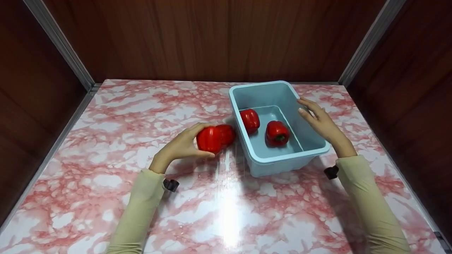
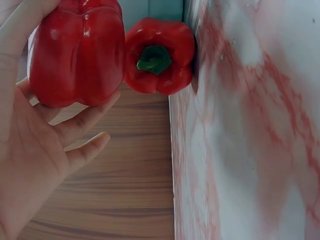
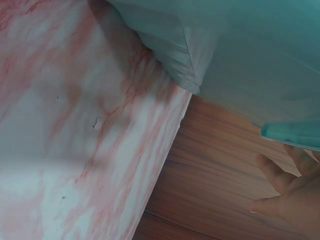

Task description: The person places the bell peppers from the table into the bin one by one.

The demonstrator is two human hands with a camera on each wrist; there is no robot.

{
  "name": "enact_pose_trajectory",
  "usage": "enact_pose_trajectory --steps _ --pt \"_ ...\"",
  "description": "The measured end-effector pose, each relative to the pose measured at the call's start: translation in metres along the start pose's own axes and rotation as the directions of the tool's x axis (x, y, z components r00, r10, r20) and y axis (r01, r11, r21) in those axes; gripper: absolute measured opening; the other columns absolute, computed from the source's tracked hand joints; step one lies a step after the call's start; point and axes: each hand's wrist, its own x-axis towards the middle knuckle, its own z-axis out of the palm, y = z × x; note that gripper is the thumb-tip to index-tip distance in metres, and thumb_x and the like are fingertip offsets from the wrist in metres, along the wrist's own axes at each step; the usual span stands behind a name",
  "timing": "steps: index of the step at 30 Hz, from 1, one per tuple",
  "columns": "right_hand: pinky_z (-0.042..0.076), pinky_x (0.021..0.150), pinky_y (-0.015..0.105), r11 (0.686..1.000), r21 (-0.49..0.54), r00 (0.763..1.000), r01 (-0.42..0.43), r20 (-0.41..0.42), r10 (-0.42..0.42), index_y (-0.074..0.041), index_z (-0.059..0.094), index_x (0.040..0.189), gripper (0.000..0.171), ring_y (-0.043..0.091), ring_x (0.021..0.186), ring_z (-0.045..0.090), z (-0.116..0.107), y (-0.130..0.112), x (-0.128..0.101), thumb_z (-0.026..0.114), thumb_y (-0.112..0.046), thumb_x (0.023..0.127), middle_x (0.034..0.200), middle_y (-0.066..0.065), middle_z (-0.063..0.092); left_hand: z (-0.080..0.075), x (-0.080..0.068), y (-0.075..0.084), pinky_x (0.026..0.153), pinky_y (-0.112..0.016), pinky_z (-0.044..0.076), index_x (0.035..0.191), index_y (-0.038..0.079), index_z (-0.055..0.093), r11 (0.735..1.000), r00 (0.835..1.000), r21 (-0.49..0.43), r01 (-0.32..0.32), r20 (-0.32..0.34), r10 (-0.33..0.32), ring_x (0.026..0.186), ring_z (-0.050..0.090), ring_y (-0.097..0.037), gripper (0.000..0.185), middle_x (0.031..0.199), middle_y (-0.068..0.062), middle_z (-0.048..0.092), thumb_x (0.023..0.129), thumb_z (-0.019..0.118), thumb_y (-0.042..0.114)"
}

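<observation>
My left hand (image 1: 180, 145) grips a red bell pepper (image 1: 207, 140), thumb on the near side and fingers on the far side. In the left wrist view this pepper (image 2: 77, 55) looks raised off the table. Just beyond it, a second red bell pepper (image 2: 176, 46) with a green stem rests on the table beside the bin. Two more red bell peppers lie inside the light blue bin (image 1: 263, 159): one at the left wall (image 1: 250, 118), another nearer the middle (image 1: 277, 131). My right hand (image 1: 324, 124) is at the bin's right rim, fingers spread, holding nothing; whether it touches the rim I cannot tell.
The pink-and-white marbled table (image 1: 106, 141) spreads around the bin. Dark wooden panels (image 1: 226, 42) enclose the back and both sides, with grey metal strips (image 1: 58, 46) at the corners. Each wrist carries a small black device.
</observation>
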Motion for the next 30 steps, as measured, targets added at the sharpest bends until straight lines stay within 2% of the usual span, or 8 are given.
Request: enact_pose_trajectory --steps 10,17,30 --pt "-0.013 0.109 0.056 0.999 0.018 1.000 0.028 -0.014 -0.028 -0.017 0.041 0.141 0.050 0.030 0.139 0.020 0.001 0.001 0.000 0.049 -0.037 0.095 0.150 0.009 0.029 -0.002 0.003 0.004 0.091 -0.039 0.048 0.135 0.024 0.043 0.999 0.999 0.005 -0.045 -0.019 0.045 0.113 0.050 -0.013 0.084 0.129 0.010 0.048 0.065 0.076 0.056" --pt "-0.012 0.109 0.055 1.000 0.003 1.000 0.007 -0.009 -0.007 -0.017 0.040 0.141 0.052 0.032 0.139 0.021 0.000 0.000 0.000 0.048 -0.040 0.095 0.150 0.010 0.028 -0.002 0.004 0.006 0.089 -0.039 0.049 0.135 0.029 0.041 0.999 0.999 0.015 -0.036 -0.025 0.036 0.112 0.050 -0.016 0.084 0.130 0.010 0.048 0.064 0.075 0.058" --pt "-0.013 0.110 0.054 1.000 0.007 1.000 0.016 -0.007 -0.016 -0.017 0.040 0.141 0.051 0.032 0.139 0.021 0.000 0.000 0.000 0.048 -0.039 0.095 0.150 0.010 0.028 -0.002 0.011 0.010 0.091 -0.037 0.048 0.134 0.021 0.044 0.994 0.993 -0.003 -0.108 -0.039 0.108 0.112 0.052 -0.013 0.084 0.128 0.006 0.051 0.065 0.077 0.055"
